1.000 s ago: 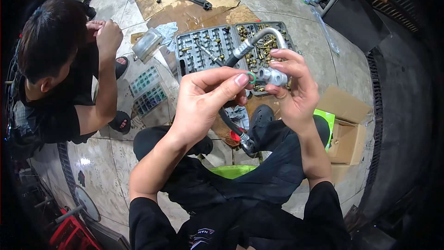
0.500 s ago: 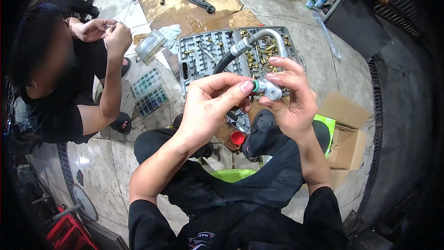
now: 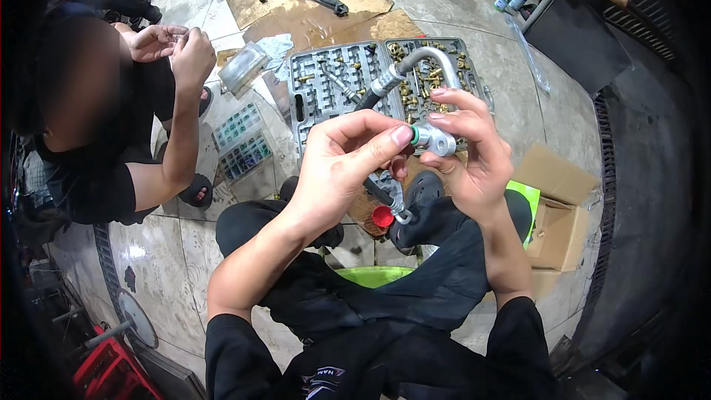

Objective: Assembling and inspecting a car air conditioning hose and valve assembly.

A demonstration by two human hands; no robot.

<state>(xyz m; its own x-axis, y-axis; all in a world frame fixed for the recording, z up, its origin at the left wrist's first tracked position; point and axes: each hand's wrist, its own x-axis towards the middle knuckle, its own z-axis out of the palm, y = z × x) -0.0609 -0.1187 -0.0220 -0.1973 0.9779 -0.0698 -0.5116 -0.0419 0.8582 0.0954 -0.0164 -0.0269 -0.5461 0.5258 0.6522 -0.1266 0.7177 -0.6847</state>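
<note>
Head view: our two hands meet above an open parts case [image 3: 311, 105] on the floor [image 3: 174, 252]. Our left hand [image 3: 332, 161] pinches a green ring [image 3: 415, 136] between thumb and forefinger; our right hand [image 3: 475, 167] grips a silver fitting [image 3: 438, 142]. The ring is at the fitting's left end, between the hands, but our fingertips hide how far around it goes. A bent pipe [image 3: 447, 67] arches behind the right fingers, its join with the fitting covered.

To seat the ring well, we judge, the right grip should be firm enough that the fitting does not roll. We do best to work the ring on square, pressing round its edge by turns; shoving one side could twist or nick it. Turning the fitting then lets us check the hidden side for kinks. Should the ring tear, a ring box [image 3: 243, 132] lies to our left.
</note>
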